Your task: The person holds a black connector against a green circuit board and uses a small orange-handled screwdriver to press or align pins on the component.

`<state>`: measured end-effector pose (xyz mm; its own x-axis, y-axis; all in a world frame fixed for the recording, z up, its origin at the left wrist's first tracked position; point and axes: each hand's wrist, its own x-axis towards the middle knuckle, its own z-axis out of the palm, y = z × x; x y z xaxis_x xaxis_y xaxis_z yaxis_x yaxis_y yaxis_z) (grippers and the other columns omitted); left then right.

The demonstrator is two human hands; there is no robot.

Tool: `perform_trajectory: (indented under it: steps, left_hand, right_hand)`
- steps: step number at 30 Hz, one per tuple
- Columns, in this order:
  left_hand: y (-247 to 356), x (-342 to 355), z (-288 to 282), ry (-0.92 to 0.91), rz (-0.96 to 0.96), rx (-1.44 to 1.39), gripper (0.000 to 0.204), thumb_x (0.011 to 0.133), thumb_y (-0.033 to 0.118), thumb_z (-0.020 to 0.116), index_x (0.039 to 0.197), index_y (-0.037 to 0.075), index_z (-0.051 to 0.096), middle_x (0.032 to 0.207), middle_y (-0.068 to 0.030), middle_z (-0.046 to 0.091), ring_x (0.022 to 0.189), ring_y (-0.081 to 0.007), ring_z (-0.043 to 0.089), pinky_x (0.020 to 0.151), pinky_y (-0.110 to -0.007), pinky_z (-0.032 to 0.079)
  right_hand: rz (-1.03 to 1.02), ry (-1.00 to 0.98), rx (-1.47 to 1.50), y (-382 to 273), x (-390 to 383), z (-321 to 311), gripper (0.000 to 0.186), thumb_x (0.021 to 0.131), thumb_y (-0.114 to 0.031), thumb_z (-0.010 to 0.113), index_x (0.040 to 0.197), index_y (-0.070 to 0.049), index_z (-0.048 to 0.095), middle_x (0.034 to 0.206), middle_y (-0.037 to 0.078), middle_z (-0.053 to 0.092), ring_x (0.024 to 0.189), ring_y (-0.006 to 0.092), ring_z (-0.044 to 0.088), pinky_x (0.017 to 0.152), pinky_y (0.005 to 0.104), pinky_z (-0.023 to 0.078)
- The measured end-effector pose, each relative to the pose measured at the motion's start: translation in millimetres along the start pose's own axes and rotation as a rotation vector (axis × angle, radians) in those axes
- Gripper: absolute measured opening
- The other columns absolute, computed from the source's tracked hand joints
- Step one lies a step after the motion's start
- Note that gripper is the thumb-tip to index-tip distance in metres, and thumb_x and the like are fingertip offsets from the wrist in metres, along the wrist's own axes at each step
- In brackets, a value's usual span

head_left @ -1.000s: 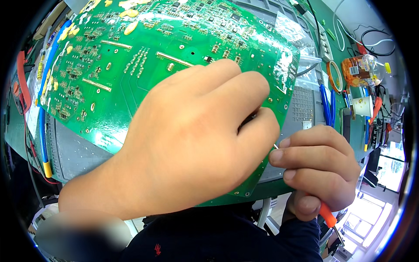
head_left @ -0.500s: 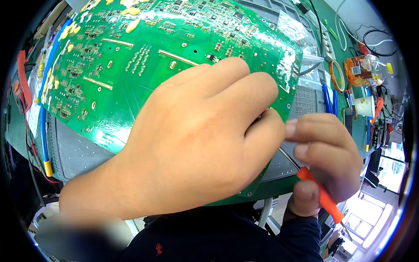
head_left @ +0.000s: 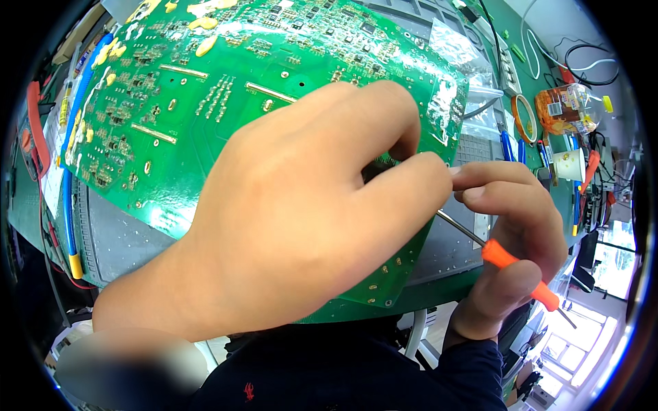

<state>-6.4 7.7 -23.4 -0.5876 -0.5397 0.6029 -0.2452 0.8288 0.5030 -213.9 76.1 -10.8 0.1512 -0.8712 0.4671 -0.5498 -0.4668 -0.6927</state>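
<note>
A green table [head_left: 436,296] is stretching out beneath everything, and a grey mat [head_left: 140,236] with a gridded edge is lying under the circuit board. That single circuit board [head_left: 202,137], glossy, hard and green, is resting right in front of me. My left hand [head_left: 295,198] is covering its lower middle, fingers curled; what they are gripping is hidden, so I cannot tell whether they are clamped on anything. My right hand [head_left: 538,222] is hovering just off the board's lower right edge, its thumb and palm closing on one screwdriver [head_left: 498,255]. Two of its fingertips are reaching up beside my left hand; I cannot tell if they are touching it.

To the right of the board, one clear plastic jar [head_left: 562,109] is showing orange contents and a pale label, its print too small to read. The screwdriver's smooth orange handle is slanting down to the right, while its thin metal shaft [head_left: 462,227] is running up toward the board and disappearing behind my left hand. Right of the board, one tape ring [head_left: 517,120] and one round pale cup [head_left: 567,166] are sitting near the jar. On the board, three narrow metal strips [head_left: 184,70] are showing, and lumpy yellow blobs [head_left: 205,45] are clinging near its upper left edge.
</note>
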Motion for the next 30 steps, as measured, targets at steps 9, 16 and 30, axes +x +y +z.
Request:
perform_trajectory:
  steps: [9, 16, 30]
  left_hand:
    - [-1, 0, -3, 0.023, -0.057, 0.019, 0.031, 0.067, -0.002, 0.079, 0.095, 0.003, 0.067, 0.088, -0.0133, 0.065, 0.074, -0.0279, 0.065, 0.062, -0.032, 0.052]
    - [-1, 1, -5, 0.017, -0.118, 0.021, 0.031, 0.067, -0.001, 0.079, 0.096, 0.002, 0.067, 0.090, -0.0126, 0.066, 0.076, -0.0283, 0.065, 0.065, -0.032, 0.052]
    - [-6, 1, -6, -0.004, -0.137, 0.062, 0.030, 0.066, -0.002, 0.077, 0.095, 0.002, 0.068, 0.092, -0.0126, 0.067, 0.083, -0.0297, 0.065, 0.072, -0.034, 0.051]
  right_hand:
    - [0.068, 0.152, 0.475, 11, 2, -17, 0.059, 0.105, -0.055, 0.028, 0.110, -0.001, 0.052, 0.059, -0.001, 0.044, 0.057, 0.0113, 0.046, 0.056, 0.0228, 0.032]
    - [0.088, 0.271, -0.056, 17, 8, -14, 0.058, 0.102, -0.049, 0.047, 0.115, 0.007, 0.057, 0.067, -0.002, 0.045, 0.060, 0.0041, 0.034, 0.055, 0.0207, 0.023]
    - [0.155, 0.045, -0.397, 0, 13, -16, 0.030, 0.083, -0.021, 0.079, 0.072, 0.001, 0.061, 0.063, 0.002, 0.055, 0.059, 0.0072, 0.046, 0.056, 0.0229, 0.032]
